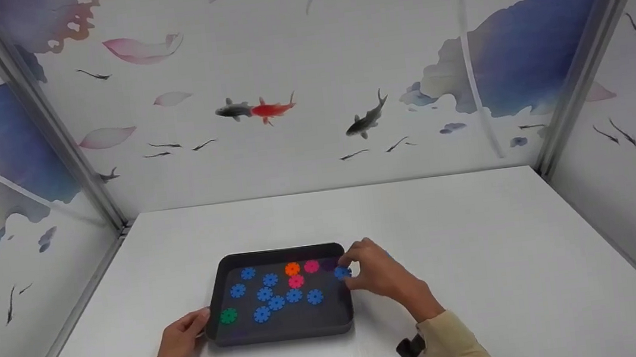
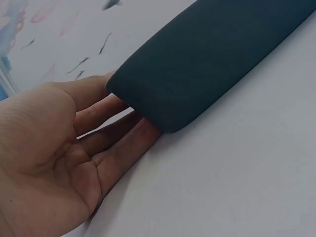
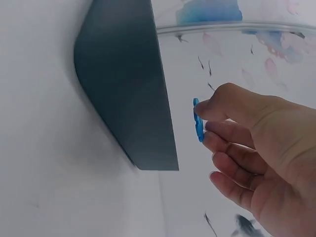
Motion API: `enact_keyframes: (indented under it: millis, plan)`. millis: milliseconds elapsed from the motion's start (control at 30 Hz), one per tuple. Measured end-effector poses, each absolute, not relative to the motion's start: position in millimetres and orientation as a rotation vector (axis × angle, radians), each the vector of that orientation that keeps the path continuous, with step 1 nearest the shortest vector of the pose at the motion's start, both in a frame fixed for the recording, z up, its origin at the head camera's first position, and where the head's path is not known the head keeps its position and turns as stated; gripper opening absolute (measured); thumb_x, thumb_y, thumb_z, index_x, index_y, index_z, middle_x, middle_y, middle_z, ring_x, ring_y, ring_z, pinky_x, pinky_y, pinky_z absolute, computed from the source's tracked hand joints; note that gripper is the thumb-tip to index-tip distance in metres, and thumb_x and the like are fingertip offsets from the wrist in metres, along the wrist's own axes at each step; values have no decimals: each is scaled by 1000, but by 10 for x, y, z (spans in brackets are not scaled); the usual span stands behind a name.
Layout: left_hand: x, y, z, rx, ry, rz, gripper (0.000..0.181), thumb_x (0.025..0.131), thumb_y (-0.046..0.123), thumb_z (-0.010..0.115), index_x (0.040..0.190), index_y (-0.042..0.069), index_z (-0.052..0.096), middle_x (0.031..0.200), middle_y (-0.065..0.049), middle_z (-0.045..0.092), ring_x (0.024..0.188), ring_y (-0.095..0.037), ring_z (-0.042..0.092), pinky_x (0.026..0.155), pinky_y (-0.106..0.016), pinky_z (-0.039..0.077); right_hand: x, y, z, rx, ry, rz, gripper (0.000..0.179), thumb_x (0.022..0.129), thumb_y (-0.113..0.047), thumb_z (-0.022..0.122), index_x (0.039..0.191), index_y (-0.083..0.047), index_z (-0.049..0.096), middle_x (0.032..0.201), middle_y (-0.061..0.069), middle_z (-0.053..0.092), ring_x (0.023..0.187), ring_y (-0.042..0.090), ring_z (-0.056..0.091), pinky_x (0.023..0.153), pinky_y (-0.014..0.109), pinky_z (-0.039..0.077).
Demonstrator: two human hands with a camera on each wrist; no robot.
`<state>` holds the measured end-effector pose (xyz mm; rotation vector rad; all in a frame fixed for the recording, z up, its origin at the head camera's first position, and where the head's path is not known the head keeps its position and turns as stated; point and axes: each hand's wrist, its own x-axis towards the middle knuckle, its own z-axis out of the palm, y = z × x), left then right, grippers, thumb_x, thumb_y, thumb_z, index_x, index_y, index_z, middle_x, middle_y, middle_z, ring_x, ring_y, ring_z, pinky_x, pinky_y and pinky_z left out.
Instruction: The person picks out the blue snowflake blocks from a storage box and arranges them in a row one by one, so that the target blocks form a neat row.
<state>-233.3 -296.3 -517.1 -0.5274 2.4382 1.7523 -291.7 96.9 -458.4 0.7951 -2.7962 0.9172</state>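
A dark grey rectangular tray (image 1: 287, 327) lies on the white table. Inside it are several notched blue discs (image 1: 261, 314), a green disc (image 1: 228, 315), an orange disc (image 1: 292, 269) and pink discs (image 1: 311, 266). My left hand (image 1: 180, 338) holds the tray's left end, thumb at the rim; the tray wall (image 2: 197, 64) hides some fingertips. My right hand (image 1: 379, 270) pinches one blue disc (image 3: 198, 120) between thumb and index finger, at the right rim. In the right wrist view that disc stands edge-on, apart from the tray wall (image 3: 123, 89).
White table surface (image 1: 480, 232) surrounds the tray. Panels printed with fish and petals (image 1: 304, 54) rise at the back and both sides, joined by metal posts (image 1: 597, 51). A black device (image 1: 410, 348) sits at my right wrist.
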Motion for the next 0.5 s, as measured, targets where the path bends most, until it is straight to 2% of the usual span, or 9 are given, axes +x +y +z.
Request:
enact_keyframes:
  millis: [167, 500]
  plan:
    - [-2326, -2969, -5177, -508, 2442, 1761, 66, 97, 50, 59, 140, -1, 56, 145, -21, 56, 130, -33, 56, 114, -51, 43, -3028, 1154, -4606, 679, -2754, 952, 25, 79, -9, 82, 103, -5, 77, 99, 6, 70, 97, 25, 57, 85, 40, 56]
    - [-2306, -2980, -5201, -478, 2486, 1767, 61, 97, 49, 61, 135, 0, 61, 140, -19, 60, 121, -23, 61, 112, -49, 45, -3242, 1548, -4829, 448, -2776, 1002, 28, 79, -8, 82, 105, -2, 76, 101, 10, 72, 99, 26, 59, 86, 42, 55]
